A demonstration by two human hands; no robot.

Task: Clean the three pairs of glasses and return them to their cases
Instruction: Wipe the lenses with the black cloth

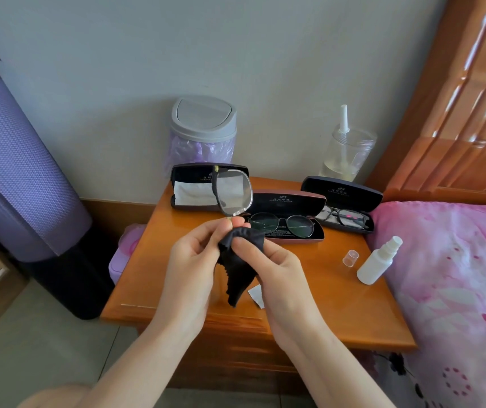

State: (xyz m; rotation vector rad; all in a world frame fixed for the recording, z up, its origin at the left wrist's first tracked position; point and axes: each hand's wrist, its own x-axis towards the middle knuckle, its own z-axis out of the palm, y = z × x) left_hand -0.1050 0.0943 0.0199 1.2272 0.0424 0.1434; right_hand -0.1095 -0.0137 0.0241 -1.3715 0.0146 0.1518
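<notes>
left hand (190, 254): fingers curled, pinching the lower end of the glasses (231, 191).
right hand (277, 260): curled round the black cleaning cloth (237, 260), which seems to cover the lower lens and hangs down.
glasses: held on end just above both hands, long axis upright, upper lens bare.
empty case (194, 178): open on the nightstand (147, 275), straight behind the raised lens; i judge my left hand nearer it.
farther right: round-framed pair (283, 226) and dark-framed pair (344, 217) lie in their open cases.
</notes>
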